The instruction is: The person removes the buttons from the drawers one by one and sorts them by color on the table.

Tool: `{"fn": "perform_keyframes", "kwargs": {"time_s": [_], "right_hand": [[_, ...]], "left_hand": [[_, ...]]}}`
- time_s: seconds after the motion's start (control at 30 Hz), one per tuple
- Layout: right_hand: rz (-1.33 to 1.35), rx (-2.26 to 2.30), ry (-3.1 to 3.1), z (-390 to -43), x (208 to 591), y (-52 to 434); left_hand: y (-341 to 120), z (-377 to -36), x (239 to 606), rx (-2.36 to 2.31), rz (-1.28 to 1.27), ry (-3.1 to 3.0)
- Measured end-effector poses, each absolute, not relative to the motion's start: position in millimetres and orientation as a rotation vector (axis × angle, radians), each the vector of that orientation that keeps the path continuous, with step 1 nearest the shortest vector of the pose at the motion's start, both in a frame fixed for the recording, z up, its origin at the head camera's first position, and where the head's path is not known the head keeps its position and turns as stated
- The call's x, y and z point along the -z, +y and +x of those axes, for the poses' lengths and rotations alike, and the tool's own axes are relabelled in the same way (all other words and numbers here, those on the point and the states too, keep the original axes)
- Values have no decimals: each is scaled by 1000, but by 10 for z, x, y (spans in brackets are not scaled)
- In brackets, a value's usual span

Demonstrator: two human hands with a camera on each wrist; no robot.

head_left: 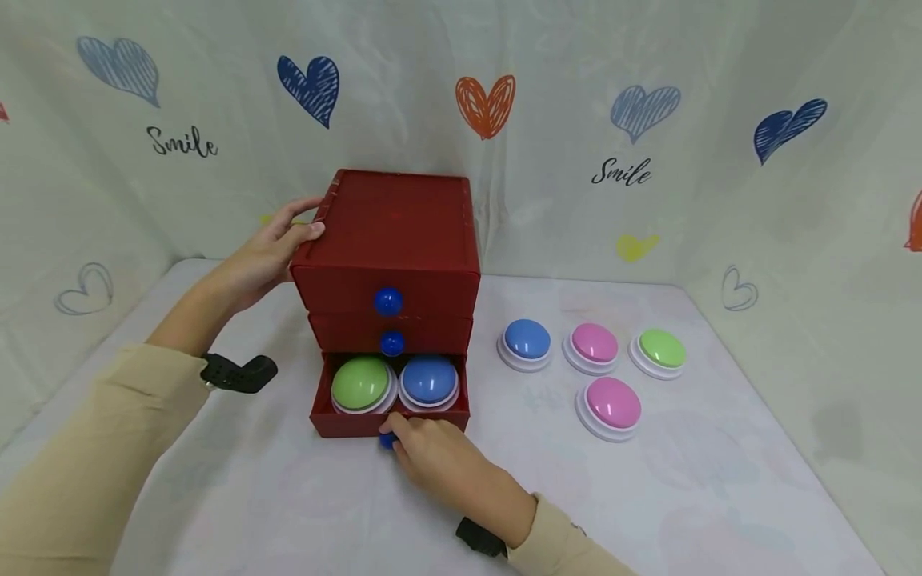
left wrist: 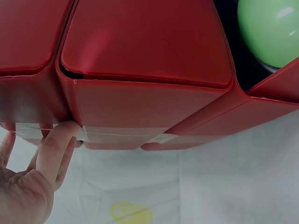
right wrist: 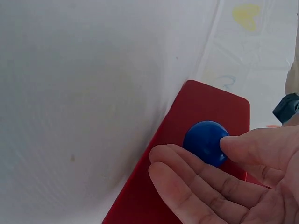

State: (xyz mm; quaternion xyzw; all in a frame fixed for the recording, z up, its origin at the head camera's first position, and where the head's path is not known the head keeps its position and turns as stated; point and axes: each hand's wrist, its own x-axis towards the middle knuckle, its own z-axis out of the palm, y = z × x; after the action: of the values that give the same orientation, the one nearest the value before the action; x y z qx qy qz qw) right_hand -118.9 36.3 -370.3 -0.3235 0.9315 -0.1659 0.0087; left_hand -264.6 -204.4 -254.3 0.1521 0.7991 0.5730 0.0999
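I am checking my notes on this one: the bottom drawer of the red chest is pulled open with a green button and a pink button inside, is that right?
Not quite. The open bottom drawer of the red chest holds a green button and a blue button, not a pink one, as the head view shows.

Red drawers [head_left: 389, 240], blue knobs [head_left: 387, 301]. Inside: green dome [head_left: 360, 382], blue dome [head_left: 428, 378]. On white table [head_left: 720, 496]: blue [head_left: 527, 339], two pink [head_left: 594, 342], green [head_left: 662, 348]. Backdrop [head_left: 648, 64]: hearts, "Smile".

Btns [head_left: 572, 364] crowd table [head_left: 720, 496] right; front free.
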Motion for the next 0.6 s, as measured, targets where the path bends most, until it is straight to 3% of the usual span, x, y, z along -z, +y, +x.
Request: {"fn": "perform_keyframes", "kwargs": {"time_s": [0.6], "right_hand": [[-1105, 383, 2978, -1049, 3703, 361]], "left_hand": [[-2039, -2659, 2560, -1683, 449, 2363]]}}
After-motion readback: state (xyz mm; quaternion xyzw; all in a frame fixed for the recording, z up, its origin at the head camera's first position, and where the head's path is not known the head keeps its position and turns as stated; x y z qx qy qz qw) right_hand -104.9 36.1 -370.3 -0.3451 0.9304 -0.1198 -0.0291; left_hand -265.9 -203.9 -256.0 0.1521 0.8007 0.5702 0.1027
